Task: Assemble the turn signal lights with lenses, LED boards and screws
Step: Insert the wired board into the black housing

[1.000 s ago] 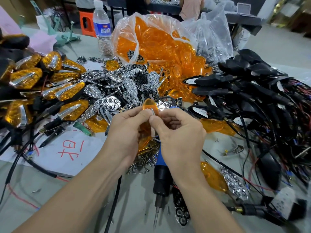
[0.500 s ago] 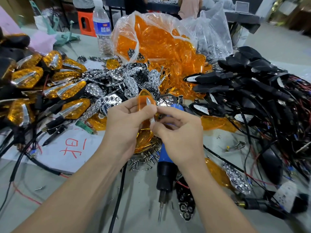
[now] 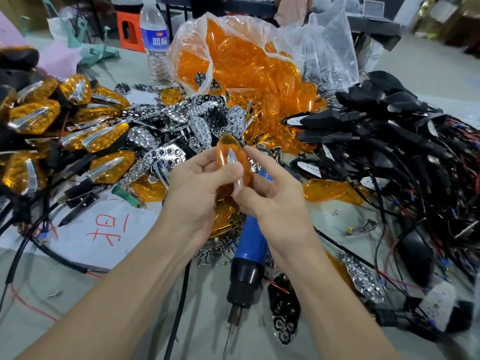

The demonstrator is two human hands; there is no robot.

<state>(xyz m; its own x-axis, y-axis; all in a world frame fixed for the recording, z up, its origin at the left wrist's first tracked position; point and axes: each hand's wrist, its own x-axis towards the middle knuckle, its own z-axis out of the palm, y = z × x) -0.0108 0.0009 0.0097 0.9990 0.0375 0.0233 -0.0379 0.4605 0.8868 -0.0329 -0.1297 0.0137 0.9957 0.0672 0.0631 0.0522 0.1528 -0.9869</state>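
My left hand [image 3: 197, 188] grips an orange lens [image 3: 228, 152] upright above the table, thumb across its front. A thin chrome trim strip [image 3: 233, 167] lies along the lens face. My right hand [image 3: 272, 196] pinches the lens's right edge and the strip's lower end with fingertips. A blue and black electric screwdriver [image 3: 250, 258] lies on the table under my hands, tip toward me. Loose screws [image 3: 215, 252] lie beside it. Chrome reflector boards [image 3: 197, 126] are piled behind my hands.
A plastic bag of orange lenses [image 3: 239, 61] stands at the back. Finished amber lights [image 3: 65, 120] are heaped on the left, black housings with wires [image 3: 389, 131] on the right. A water bottle [image 3: 155, 45] stands at the back left. White paper with red writing [image 3: 104, 229] lies left.
The lens has been raised and turned upright, so its face and the chrome strip now show. My right fingers have slid down to the strip's lower end.
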